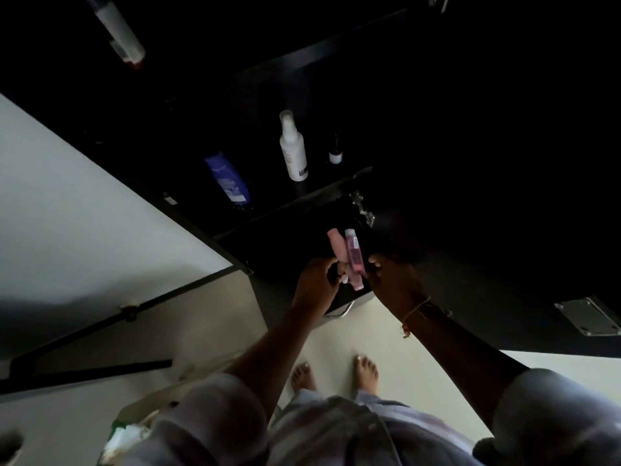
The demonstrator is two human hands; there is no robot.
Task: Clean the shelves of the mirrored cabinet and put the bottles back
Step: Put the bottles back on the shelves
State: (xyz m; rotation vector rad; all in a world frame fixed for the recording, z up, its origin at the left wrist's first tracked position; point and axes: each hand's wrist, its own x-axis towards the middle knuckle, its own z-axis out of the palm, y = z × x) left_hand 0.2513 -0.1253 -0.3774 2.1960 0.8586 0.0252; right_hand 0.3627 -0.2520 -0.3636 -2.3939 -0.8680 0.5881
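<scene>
Two small pink containers are held up together in front of the dark mirrored cabinet (302, 196). My left hand (316, 284) grips the pale pink tube (336, 247) from the left. My right hand (393, 284) pinches the clear pink bottle (353, 257) from the right, its thumb beside the bottle. On the shelf above stand a white spray bottle (293, 153), a small dark bottle with a white base (335, 153) and a blue pouch (228, 178). A white tube with a red cap (117, 28) sits on a higher shelf. The cabinet's inside is very dark.
The open door panel (84, 213) stretches pale to the left. A metal hinge (363, 206) shows just above my hands, and a metal plate (588, 317) sits at the right. Below are the pale floor (336, 331) and my bare feet (366, 368). A bag (127, 432) lies lower left.
</scene>
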